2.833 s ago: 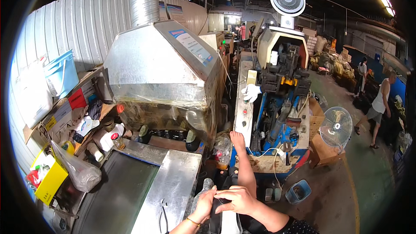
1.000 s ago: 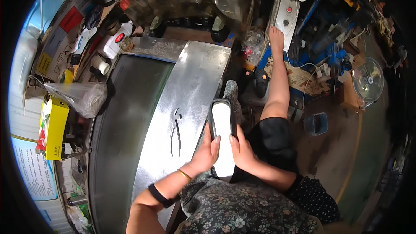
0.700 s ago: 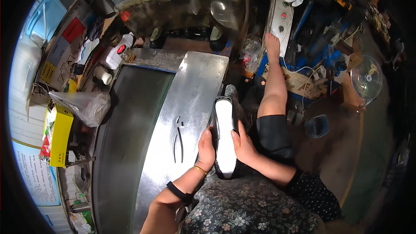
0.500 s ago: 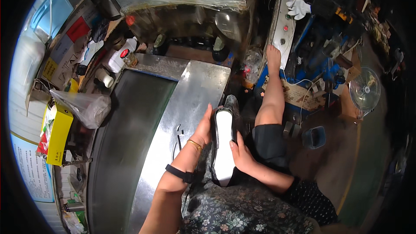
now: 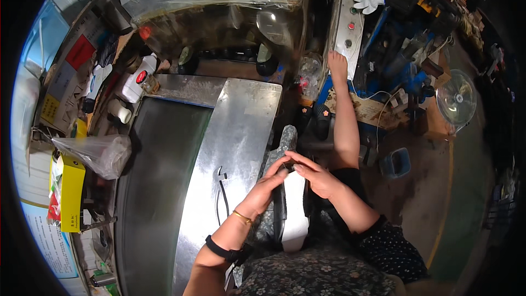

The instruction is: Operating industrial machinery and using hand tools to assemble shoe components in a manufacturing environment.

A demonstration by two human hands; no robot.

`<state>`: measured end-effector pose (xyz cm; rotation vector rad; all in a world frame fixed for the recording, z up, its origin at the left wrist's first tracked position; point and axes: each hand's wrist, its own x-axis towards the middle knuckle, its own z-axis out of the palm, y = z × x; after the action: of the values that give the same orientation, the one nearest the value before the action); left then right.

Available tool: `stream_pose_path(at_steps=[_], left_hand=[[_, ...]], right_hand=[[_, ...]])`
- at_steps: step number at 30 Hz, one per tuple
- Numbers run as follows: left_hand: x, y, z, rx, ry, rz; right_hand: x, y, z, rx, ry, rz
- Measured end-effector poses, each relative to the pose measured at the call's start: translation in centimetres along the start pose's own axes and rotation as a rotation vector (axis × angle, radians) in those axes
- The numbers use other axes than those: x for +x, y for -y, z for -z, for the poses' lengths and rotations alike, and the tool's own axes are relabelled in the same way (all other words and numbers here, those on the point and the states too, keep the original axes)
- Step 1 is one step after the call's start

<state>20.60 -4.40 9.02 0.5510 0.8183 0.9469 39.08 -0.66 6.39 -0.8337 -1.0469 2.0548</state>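
1. Shoe (image 5: 296, 205), white-bottomed and dark-sided, lies over your lap, long axis running near to far, bottom face up.
2. Left grip (image 5: 264, 189) pinches its far end from the left, thumb bent in toward the white face.
3. Right grip (image 5: 323, 181) pinches the same end from the right, fingertips meeting the left ones just past it; contact underneath hidden.
4. Most of the shoe lies on the near side of both grips. The two-sided hold probably steadies that end, your lap likely bearing the rest.
5. Pliers (image 5: 224, 176) lie left of you on the metal tabletop (image 5: 241, 126), apart from your left grip, presumably placed for easy reach.
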Motion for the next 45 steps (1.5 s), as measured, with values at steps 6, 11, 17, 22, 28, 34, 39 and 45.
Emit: stream_pose_path(at_steps=[6, 11, 17, 22, 28, 34, 39, 45], left_hand=[[0.5, 1.7, 0.0, 0.269, -0.119, -0.155], [1.5, 1.4, 1.0, 0.446, -0.059, -0.169], [2.6, 1.5, 1.9, 0.628, -0.022, -0.178], [1.8, 1.0, 1.1, 0.452, 0.044, -0.140], [1.1, 1.5, 0.6, 0.414, -0.025, -0.110], [1.1, 1.3, 0.7, 0.321, -0.071, -0.063], [1.4, 0.9, 0.0, 0.291, -0.052, -0.153], [-0.5, -1.8, 0.3, 0.163, 0.013, -0.227]], right_hand=[[0.7, -1.1, -1.1, -0.517, -0.191, 0.091], [0.7, 0.8, 2.1, 0.349, 0.106, -0.153], [0.6, -1.3, -1.6, -0.795, -0.405, 0.138], [-0.2, -0.1, 0.9, -0.401, -0.080, 0.104], [-0.2, -0.8, 2.5, -0.303, 0.046, 0.064], [-6.9, -0.3, 1.5, -0.123, 0.253, -0.096], [-13.4, -8.3, -2.5, -0.422, -0.099, -0.024], [-12.8, -8.0, -2.2, -0.187, 0.025, 0.027]])
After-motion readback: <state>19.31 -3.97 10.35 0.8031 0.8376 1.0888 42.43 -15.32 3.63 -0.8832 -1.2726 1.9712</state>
